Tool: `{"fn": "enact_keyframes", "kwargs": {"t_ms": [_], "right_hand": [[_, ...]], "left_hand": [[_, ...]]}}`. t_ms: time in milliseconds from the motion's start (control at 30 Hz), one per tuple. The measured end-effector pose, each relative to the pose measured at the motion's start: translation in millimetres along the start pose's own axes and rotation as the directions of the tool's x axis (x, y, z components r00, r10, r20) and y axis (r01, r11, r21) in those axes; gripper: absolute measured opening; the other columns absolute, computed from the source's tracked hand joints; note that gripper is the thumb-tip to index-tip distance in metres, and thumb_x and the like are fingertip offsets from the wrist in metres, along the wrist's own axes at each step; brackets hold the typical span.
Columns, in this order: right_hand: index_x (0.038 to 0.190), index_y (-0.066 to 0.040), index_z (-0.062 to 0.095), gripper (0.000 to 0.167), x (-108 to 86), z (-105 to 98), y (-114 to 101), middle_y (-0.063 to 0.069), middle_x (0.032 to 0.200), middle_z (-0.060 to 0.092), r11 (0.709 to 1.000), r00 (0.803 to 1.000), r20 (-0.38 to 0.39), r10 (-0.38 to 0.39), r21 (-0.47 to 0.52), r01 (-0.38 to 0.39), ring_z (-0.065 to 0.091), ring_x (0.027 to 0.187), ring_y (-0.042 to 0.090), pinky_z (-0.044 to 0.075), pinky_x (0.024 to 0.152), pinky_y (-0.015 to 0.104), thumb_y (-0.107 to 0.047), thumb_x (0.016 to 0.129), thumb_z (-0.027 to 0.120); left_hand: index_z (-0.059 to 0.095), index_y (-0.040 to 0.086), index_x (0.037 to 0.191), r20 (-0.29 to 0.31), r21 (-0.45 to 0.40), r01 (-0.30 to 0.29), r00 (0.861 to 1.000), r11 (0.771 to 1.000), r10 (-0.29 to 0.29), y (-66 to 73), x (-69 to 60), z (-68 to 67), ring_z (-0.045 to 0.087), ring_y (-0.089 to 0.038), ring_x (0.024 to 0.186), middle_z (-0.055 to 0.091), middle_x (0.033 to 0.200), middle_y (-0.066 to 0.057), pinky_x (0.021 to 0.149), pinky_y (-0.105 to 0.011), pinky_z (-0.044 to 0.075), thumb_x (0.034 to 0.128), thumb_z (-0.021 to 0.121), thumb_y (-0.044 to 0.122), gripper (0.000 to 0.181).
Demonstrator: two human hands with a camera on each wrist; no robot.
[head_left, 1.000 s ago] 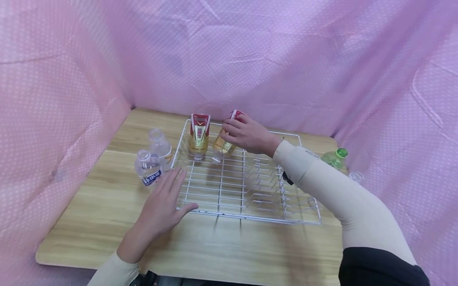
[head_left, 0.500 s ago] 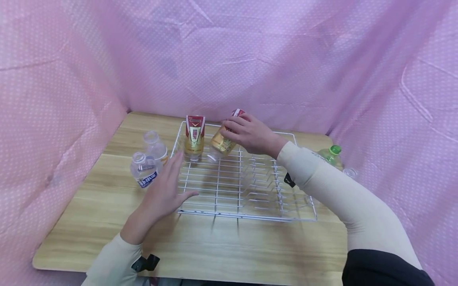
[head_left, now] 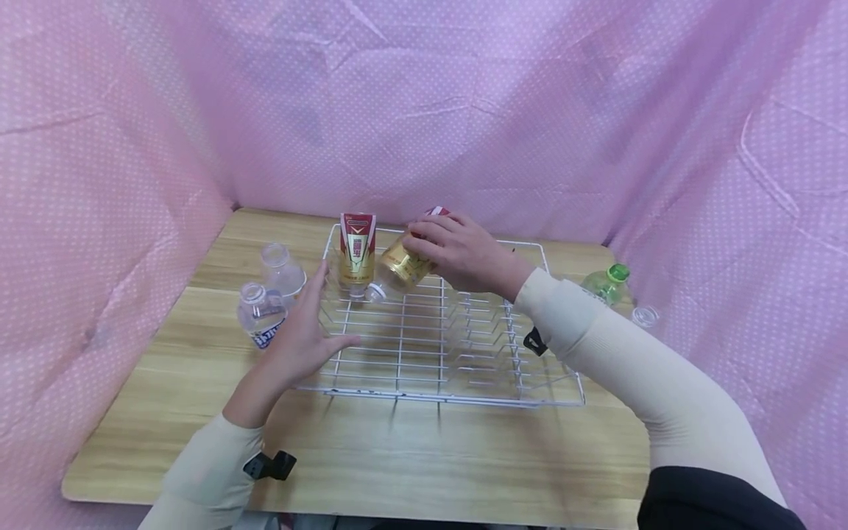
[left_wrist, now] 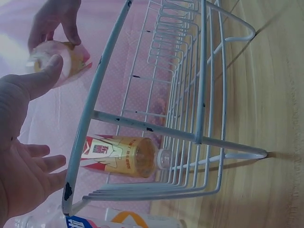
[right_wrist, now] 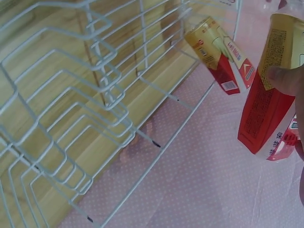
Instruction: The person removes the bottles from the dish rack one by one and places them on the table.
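Observation:
My right hand grips a bottle with a red and gold label, tilted neck-down to the left above the white wire dish rack. A matching bottle stands upside down in the rack's back left corner, its neck on the wires, as the left wrist view also shows. My left hand is spread at the rack's left side, thumb apart from the fingers, holding nothing. In the right wrist view my thumb presses the held bottle's label.
Two clear bottles stand left of the rack, one with a blue label, the other behind it. At the right are a green bottle and a clear bottle top. Pink dotted cloth surrounds the wooden table.
The held bottle has tilted further, its neck swinging left toward the standing bottle. My left hand has moved slightly forward along the rack's left side.

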State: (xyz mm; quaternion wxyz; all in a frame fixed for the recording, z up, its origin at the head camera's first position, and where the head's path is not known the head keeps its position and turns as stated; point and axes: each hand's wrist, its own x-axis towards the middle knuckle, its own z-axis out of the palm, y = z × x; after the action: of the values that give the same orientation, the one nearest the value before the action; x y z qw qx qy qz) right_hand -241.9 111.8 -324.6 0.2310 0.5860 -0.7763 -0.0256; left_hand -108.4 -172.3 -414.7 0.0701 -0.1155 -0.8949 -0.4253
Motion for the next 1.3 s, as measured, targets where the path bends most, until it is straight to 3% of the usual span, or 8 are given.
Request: {"fn": "enact_keyframes", "kwargs": {"t_ms": [367,633,800,933,1033,1167,1300], "right_hand": [[0.136,-0.006,0.058,0.066,4.6,-2,-17,0.012,0.135,0.059,0.968,0.995,-0.051,0.083,0.240,-0.068,0.052,0.129,0.030,0.045,0.103,0.049,-0.017,0.078,0.088],[0.133,-0.004,0.060,0.068,10.9,-3,-33,0.012,0.133,0.061,0.932,0.987,-0.055,0.153,0.340,-0.126,0.054,0.127,0.030,0.043,0.109,0.043,-0.015,0.074,0.091],[0.135,-0.002,0.058,0.069,16.3,-5,-41,0.013,0.134,0.060,0.866,0.973,-0.029,0.229,0.462,-0.190,0.055,0.127,0.028,0.042,0.110,0.037,-0.010,0.074,0.091],[0.136,-0.002,0.057,0.070,17.2,-5,-46,0.011,0.133,0.060,0.790,0.960,0.002,0.280,0.567,-0.232,0.055,0.127,0.025,0.043,0.109,0.033,-0.007,0.075,0.090],[0.137,-0.005,0.057,0.071,17.3,-4,-50,0.009,0.134,0.060,0.731,0.944,0.037,0.328,0.623,-0.279,0.055,0.126,0.021,0.045,0.106,0.031,-0.008,0.074,0.090],[0.137,-0.006,0.057,0.072,18.4,-4,-54,0.007,0.133,0.062,0.679,0.925,0.066,0.375,0.660,-0.322,0.057,0.121,0.018,0.046,0.105,0.032,-0.008,0.073,0.091],[0.137,-0.006,0.058,0.072,20.2,-4,-58,0.006,0.131,0.064,0.631,0.909,0.088,0.407,0.692,-0.350,0.061,0.112,0.016,0.048,0.101,0.032,-0.008,0.073,0.091]], "left_hand": [[0.009,0.019,0.163,-0.110,-0.128,-0.095,0.991,0.987,0.081,2.3,13.0,3.1,0.034,-0.037,0.144,0.029,0.162,-0.014,0.111,-0.058,0.036,0.0725,0.093,0.014,0.124],[0.006,0.027,0.163,-0.055,-0.166,-0.078,0.996,0.983,0.070,0.2,20.2,1.9,0.032,-0.033,0.146,0.024,0.165,-0.008,0.109,-0.058,0.037,0.0733,0.093,0.023,0.125],[0.006,0.032,0.163,-0.031,-0.176,-0.061,0.998,0.982,0.056,1.2,24.5,0.5,0.035,-0.034,0.144,0.028,0.163,-0.009,0.109,-0.059,0.037,0.0740,0.092,0.026,0.124],[0.006,0.035,0.162,-0.019,-0.175,-0.035,0.999,0.984,0.032,5.0,27.7,1.1,0.033,-0.037,0.145,0.031,0.162,-0.012,0.112,-0.065,0.029,0.0728,0.093,0.024,0.126],[0.004,0.034,0.162,-0.008,-0.172,-0.030,1.000,0.985,0.029,6.6,30.1,2.1,0.026,-0.037,0.148,0.023,0.165,-0.008,0.114,-0.067,0.023,0.0726,0.093,0.020,0.127],[0.006,0.026,0.164,-0.028,-0.178,-0.098,0.995,0.979,0.094,7.9,33.6,4.6,0.025,-0.038,0.148,0.019,0.166,-0.009,0.115,-0.064,0.025,0.0723,0.093,0.015,0.126],[0.010,0.021,0.163,-0.064,-0.218,-0.206,0.978,0.954,0.196,8.7,38.0,7.9,0.033,-0.037,0.144,0.031,0.160,-0.014,0.115,-0.060,0.028,0.0693,0.093,0.006,0.127]]}}
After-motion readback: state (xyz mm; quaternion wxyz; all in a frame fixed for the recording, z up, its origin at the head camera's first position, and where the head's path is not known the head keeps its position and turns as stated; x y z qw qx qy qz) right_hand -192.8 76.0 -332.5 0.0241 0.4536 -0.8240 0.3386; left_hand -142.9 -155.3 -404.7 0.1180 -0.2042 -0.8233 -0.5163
